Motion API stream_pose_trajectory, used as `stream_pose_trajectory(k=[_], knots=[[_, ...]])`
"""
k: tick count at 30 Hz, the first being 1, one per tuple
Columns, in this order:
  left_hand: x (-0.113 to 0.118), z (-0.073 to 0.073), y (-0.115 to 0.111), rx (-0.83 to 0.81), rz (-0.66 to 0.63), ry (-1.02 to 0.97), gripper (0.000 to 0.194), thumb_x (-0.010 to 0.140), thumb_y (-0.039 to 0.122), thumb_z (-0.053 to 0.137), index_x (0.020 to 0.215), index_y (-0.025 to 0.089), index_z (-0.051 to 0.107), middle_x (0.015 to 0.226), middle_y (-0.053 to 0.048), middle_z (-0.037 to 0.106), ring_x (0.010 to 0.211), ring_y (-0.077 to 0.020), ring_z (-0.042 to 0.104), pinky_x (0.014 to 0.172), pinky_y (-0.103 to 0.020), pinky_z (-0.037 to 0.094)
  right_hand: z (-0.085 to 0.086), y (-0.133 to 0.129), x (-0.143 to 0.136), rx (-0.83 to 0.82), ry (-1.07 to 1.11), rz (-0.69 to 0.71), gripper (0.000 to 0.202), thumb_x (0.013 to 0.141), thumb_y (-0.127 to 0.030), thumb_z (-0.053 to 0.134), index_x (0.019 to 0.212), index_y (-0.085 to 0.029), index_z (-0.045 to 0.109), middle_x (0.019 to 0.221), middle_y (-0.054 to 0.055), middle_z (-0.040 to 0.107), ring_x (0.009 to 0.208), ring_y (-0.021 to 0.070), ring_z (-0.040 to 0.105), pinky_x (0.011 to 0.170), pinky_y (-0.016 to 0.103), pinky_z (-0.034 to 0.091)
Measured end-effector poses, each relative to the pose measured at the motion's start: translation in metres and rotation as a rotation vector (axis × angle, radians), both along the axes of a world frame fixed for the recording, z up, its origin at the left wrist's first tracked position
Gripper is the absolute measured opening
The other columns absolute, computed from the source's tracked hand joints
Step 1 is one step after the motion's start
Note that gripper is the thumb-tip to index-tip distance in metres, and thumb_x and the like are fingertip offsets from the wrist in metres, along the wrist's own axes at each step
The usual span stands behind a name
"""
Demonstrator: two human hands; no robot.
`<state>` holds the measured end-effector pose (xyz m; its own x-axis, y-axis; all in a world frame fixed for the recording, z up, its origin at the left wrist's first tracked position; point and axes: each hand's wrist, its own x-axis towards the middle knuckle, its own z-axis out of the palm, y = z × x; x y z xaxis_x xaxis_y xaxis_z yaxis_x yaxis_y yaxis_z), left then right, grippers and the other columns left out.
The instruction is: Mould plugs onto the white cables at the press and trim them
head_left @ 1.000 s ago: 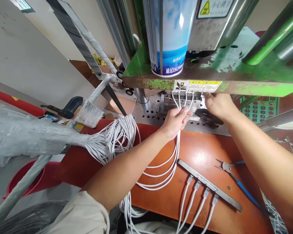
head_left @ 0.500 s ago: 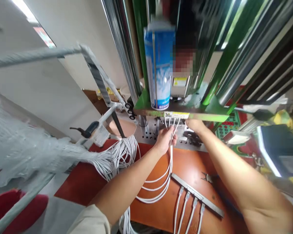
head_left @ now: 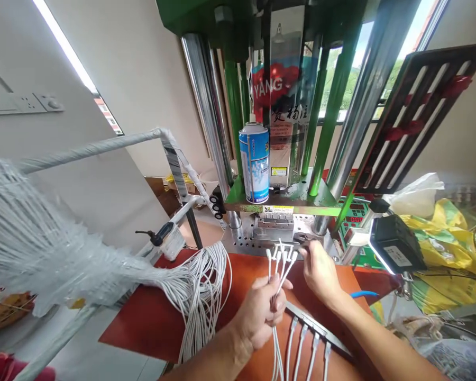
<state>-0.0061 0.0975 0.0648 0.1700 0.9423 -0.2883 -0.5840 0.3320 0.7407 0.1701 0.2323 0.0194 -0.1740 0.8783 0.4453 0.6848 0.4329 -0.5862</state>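
My left hand (head_left: pixel 264 309) is closed around several white cables (head_left: pixel 275 344). Their moulded ends point up and fan out above my fist, joined by a thin white plastic runner (head_left: pixel 287 248). Just right of these ends is my right hand (head_left: pixel 319 270), fingers curled; whether anything is in them is hidden. Beyond its fingertips, a dark tool-like piece (head_left: pixel 303 237) lies on the press's metal bed. On the orange mat below, a metal bar mould (head_left: pixel 321 330) holds several more cable ends with clear plugs in a row. A blue handle (head_left: pixel 364 293) shows from behind my right forearm.
Ahead stands a green press with a platen (head_left: pixel 285 207), carrying a blue spray can (head_left: pixel 254 164). A lower mould block (head_left: pixel 273 227) sits under it. Left, a bundle of white cables (head_left: pixel 200 280) hangs by a wrapped frame (head_left: pixel 103 145). Right, a black lamp (head_left: pixel 396 243) and yellow bags (head_left: pixel 440 233).
My left hand has drawn the cable ends from under the platen back toward me over the mat. The right hand has also come back from the press bed. The head view has tilted up.
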Motion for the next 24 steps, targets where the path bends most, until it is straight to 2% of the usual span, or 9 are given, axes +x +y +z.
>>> stream_pose_trajectory(k=[3, 6, 8, 11, 15, 18, 20, 22, 24], knots=[[0.011, 0.001, -0.028, -0.008, -0.018, 0.038, 0.05, 0.085, 0.062, 0.077, 0.094, 0.014, 0.066, 0.049, 0.008, 0.045, 0.037, -0.0034, 0.02, 0.039, -0.02, 0.013, -0.01, -0.012, 0.013, -0.052, -0.016, -0.035, 0.03, 0.105, -0.047, 0.035, 0.089, -0.024, 0.045, 0.088, 0.008, 0.058, 0.077, 0.0229, 0.055, 0.071, 0.037, 0.041], [0.011, 0.006, -0.042, 0.06, -0.081, 0.122, 0.052, 0.087, 0.066, 0.074, 0.092, 0.014, 0.069, 0.045, 0.008, 0.045, 0.034, -0.004, 0.019, 0.036, -0.021, 0.012, -0.014, -0.015, 0.026, -0.111, -0.024, 0.053, 0.032, 0.103, -0.049, 0.039, 0.083, -0.024, 0.045, 0.081, 0.005, 0.058, 0.074, 0.0217, 0.054, 0.072, 0.036, 0.042], [0.008, 0.007, -0.045, 0.116, -0.098, 0.173, 0.054, 0.086, 0.067, 0.074, 0.088, 0.014, 0.071, 0.043, 0.007, 0.043, 0.034, -0.0043, 0.022, 0.037, -0.021, 0.014, -0.016, -0.017, 0.03, -0.142, -0.023, 0.116, 0.029, 0.1, -0.043, 0.043, 0.08, -0.023, 0.051, 0.081, 0.006, 0.06, 0.078, 0.0228, 0.055, 0.077, 0.038, 0.043], [0.003, 0.006, -0.047, 0.178, -0.092, 0.228, 0.055, 0.085, 0.069, 0.074, 0.084, 0.014, 0.073, 0.04, 0.007, 0.04, 0.034, -0.0048, 0.025, 0.038, -0.021, 0.016, -0.011, -0.023, 0.031, -0.176, 0.022, 0.174, 0.026, 0.095, -0.039, 0.049, 0.082, -0.021, 0.062, 0.092, 0.011, 0.063, 0.096, 0.0281, 0.055, 0.091, 0.044, 0.043], [0.001, 0.005, -0.049, 0.197, -0.117, 0.265, 0.053, 0.085, 0.068, 0.075, 0.082, 0.015, 0.074, 0.04, 0.007, 0.039, 0.034, -0.0048, 0.024, 0.038, -0.021, 0.018, 0.009, -0.04, 0.023, -0.303, 0.191, 0.295, 0.043, 0.102, -0.056, 0.043, 0.103, -0.021, 0.068, 0.116, 0.014, 0.065, 0.113, 0.0308, 0.055, 0.106, 0.05, 0.041], [0.0, 0.005, -0.053, 0.204, -0.131, 0.287, 0.052, 0.085, 0.068, 0.075, 0.08, 0.016, 0.076, 0.039, 0.007, 0.038, 0.033, -0.0047, 0.025, 0.038, -0.02, 0.018, 0.023, -0.062, 0.008, -0.59, 0.383, 0.566, 0.062, 0.107, -0.064, 0.023, 0.119, -0.021, 0.066, 0.114, 0.012, 0.071, 0.105, 0.0265, 0.066, 0.096, 0.044, 0.052], [0.0, 0.006, -0.055, 0.196, -0.139, 0.3, 0.051, 0.085, 0.067, 0.076, 0.079, 0.016, 0.077, 0.039, 0.007, 0.037, 0.033, -0.0044, 0.025, 0.037, -0.02, 0.018, 0.027, -0.076, -0.004, -0.806, 0.498, 0.752, 0.072, 0.106, -0.068, 0.014, 0.118, -0.019, 0.067, 0.103, 0.012, 0.074, 0.091, 0.0255, 0.07, 0.081, 0.04, 0.056], [0.0, 0.007, -0.056, 0.18, -0.151, 0.29, 0.048, 0.086, 0.064, 0.077, 0.079, 0.017, 0.078, 0.039, 0.007, 0.036, 0.032, -0.004, 0.024, 0.037, -0.02, 0.018, 0.028, -0.083, -0.011, -0.929, 0.574, 0.844, 0.071, 0.103, -0.072, 0.022, 0.107, -0.018, 0.068, 0.086, 0.009, 0.071, 0.072, 0.023, 0.067, 0.068, 0.037, 0.055], [0.0, 0.008, -0.056, 0.158, -0.167, 0.266, 0.046, 0.087, 0.062, 0.077, 0.081, 0.016, 0.079, 0.04, 0.007, 0.037, 0.033, -0.0037, 0.023, 0.037, -0.019, 0.017, 0.027, -0.082, -0.005, -0.958, 0.646, 0.848, 0.058, 0.098, -0.072, 0.043, 0.098, -0.019, 0.067, 0.078, 0.005, 0.067, 0.065, 0.0185, 0.061, 0.064, 0.033, 0.051]])
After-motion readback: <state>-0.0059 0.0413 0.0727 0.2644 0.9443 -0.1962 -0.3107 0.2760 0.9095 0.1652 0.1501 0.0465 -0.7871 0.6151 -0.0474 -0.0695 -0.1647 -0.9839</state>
